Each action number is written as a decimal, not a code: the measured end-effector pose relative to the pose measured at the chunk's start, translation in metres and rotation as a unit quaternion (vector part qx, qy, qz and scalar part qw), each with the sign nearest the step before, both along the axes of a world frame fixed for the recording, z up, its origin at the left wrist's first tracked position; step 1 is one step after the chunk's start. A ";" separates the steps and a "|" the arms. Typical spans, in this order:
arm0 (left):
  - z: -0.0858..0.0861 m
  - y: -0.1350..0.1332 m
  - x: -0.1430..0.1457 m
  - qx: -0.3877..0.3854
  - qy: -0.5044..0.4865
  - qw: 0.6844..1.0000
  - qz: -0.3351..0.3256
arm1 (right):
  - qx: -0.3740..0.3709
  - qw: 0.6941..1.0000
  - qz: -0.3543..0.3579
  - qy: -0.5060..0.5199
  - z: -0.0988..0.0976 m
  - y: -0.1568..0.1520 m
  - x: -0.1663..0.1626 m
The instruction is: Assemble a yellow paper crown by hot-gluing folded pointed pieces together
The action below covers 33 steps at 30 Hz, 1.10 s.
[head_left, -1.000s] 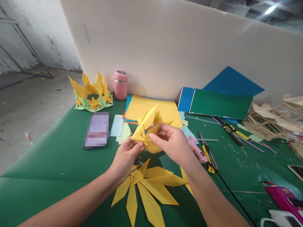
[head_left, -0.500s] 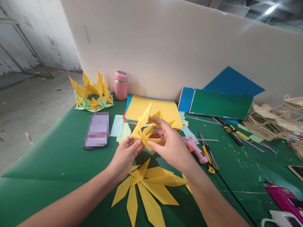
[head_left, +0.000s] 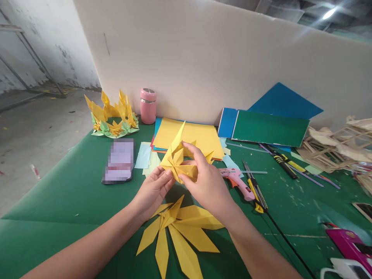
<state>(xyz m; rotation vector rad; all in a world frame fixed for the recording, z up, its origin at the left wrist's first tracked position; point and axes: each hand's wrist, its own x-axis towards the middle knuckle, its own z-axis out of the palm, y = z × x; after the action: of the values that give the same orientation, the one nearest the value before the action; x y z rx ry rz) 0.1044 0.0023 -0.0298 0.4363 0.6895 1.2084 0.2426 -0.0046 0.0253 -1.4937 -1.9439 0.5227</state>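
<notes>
Both hands hold a folded yellow paper piece (head_left: pixel 178 157) with pointed petals, raised above the green table. My left hand (head_left: pixel 155 188) pinches its lower left edge between thumb and fingers. My right hand (head_left: pixel 205 180) grips its right side, with the thumb in front and the fingers curled behind; part of the piece is hidden there. Below the hands, several long folded yellow paper petals (head_left: pixel 186 236) lie fanned out on the table.
A finished paper crown (head_left: pixel 114 116), a pink flask (head_left: pixel 148 106) and a phone (head_left: pixel 119 161) stand or lie at left. Behind the hands is a yellow paper stack (head_left: pixel 200 133). At right lie a pink glue gun (head_left: pixel 240 184), a utility knife (head_left: pixel 255 190) and wooden stick models (head_left: pixel 334 147).
The yellow paper piece has tilted slightly, its tall tip rising a little. My right hand has shifted slightly left, its fingers closer around the piece.
</notes>
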 end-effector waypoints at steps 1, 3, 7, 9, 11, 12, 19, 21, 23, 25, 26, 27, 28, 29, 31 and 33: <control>0.000 0.000 0.000 -0.008 0.001 1.000 0.000 | 0.005 1.000 -0.002 0.002 0.000 0.000 0.000; 0.001 0.000 0.001 -0.028 0.010 1.000 0.004 | 0.015 1.000 -0.009 0.006 -0.001 0.001 0.000; 0.000 -0.004 0.003 -0.048 0.032 0.998 0.021 | 0.058 0.998 -0.010 0.005 -0.008 0.005 0.000; 0.000 -0.005 0.003 -0.043 0.044 0.998 0.022 | 0.085 0.996 -0.011 -0.010 -0.013 0.008 -0.001; 0.001 -0.006 0.003 -0.039 0.055 0.998 0.017 | 0.104 0.994 -0.011 -0.036 -0.018 0.011 -0.002; 0.002 -0.006 0.003 -0.043 0.058 0.997 0.017 | 0.110 0.993 -0.008 -0.051 -0.019 0.012 -0.003; 0.007 -0.004 -0.002 -0.084 0.076 0.990 0.079 | 0.145 0.987 -0.048 -0.044 -0.005 0.011 0.018; 0.008 -0.006 -0.004 -0.083 0.080 0.991 0.072 | 0.106 0.992 -0.046 -0.057 -0.003 0.007 0.030; 0.008 -0.008 -0.005 -0.083 0.091 0.991 0.060 | 0.064 0.995 -0.022 -0.072 -0.005 0.001 0.043; 0.009 -0.009 -0.005 -0.082 0.107 0.989 0.058 | 0.054 0.996 -0.020 -0.069 -0.010 -0.007 0.054; 0.010 -0.010 -0.005 -0.081 0.114 0.988 0.059 | 0.056 0.996 -0.030 -0.064 -0.013 -0.010 0.059; 0.011 -0.010 -0.005 -0.079 0.121 0.988 0.060 | 0.054 0.996 -0.042 -0.059 -0.016 -0.014 0.063; 0.013 -0.010 -0.005 -0.074 0.127 0.987 0.058 | 0.048 0.996 -0.050 -0.053 -0.018 -0.017 0.066; 0.014 -0.010 -0.005 -0.070 0.134 0.987 0.053 | 0.036 0.997 -0.053 -0.048 -0.020 -0.019 0.069; 0.015 -0.009 -0.005 -0.067 0.153 0.985 0.047 | 0.005 0.999 -0.033 -0.034 -0.024 -0.022 0.069; 0.015 -0.009 -0.006 -0.069 0.173 0.981 0.059 | -0.023 0.999 0.018 -0.019 -0.027 -0.024 0.066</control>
<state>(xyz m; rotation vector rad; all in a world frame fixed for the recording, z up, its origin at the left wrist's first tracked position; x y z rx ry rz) 0.0985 -0.0071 -0.0147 0.5003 1.1046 1.1974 0.3083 -0.0281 -0.0013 -1.5088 -2.0040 0.5625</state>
